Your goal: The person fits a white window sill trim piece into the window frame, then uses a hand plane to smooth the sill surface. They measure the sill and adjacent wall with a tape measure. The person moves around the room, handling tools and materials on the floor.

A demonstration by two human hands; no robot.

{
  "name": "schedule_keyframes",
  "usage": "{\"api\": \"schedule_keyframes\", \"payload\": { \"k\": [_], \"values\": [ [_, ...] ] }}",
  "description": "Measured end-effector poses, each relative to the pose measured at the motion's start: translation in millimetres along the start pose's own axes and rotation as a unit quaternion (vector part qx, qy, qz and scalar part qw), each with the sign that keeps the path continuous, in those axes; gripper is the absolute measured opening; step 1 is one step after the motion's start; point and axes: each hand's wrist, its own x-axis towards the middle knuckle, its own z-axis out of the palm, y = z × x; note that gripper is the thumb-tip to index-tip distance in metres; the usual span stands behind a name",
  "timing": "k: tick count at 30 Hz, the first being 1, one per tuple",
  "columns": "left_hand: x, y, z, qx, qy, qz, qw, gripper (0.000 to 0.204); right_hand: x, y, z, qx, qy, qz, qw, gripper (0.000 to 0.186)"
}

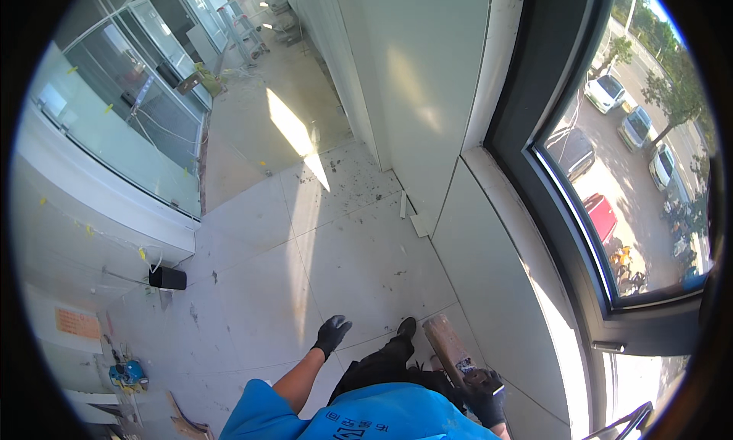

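Near the lower right of the frame the right hand (486, 398), in a black glove, has its grip closed around the lower end of a wooden block (448, 349), a short, worn length of timber that angles up and to the left from the fist. It is held low and close to the body, just beside the pale wall panel (489, 257) that fills the centre right, so its free end points toward the foot of that panel; gripping it by one end leaves the rest of the length free. The left hand (332, 335), also in a black glove, hangs in the lower middle of the frame at the end of a bare forearm, fingers spread loosely and holding nothing, out over the tiled floor (321, 249). A blue sleeve and dark trouser leg with a black shoe (407, 327) show between the two hands. On the floor at the base of the wall, in the centre, lie a few small white offcuts (416, 222), with grit scattered around them. A small black box (167, 277) sits against the low white ledge at left, under a glass partition (122, 104). A blue tool (127, 373) lies in the lower left. At right a dark window frame (534, 96) looks down on parked cars (607, 93).
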Motion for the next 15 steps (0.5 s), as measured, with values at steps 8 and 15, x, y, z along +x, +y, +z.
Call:
{"api": "schedule_keyframes", "payload": {
  "k": [8,15],
  "values": [
    [-158,-104,-17,-0.042,0.120,-0.033,0.991,0.057,24,-58,24,0.338,-0.052,0.097,0.935,0.033],
    [-270,-259,-12,-0.048,0.253,0.012,0.966,0.045,41,-166,45,0.787,-0.325,0.192,0.487,0.057]
  ]
}}
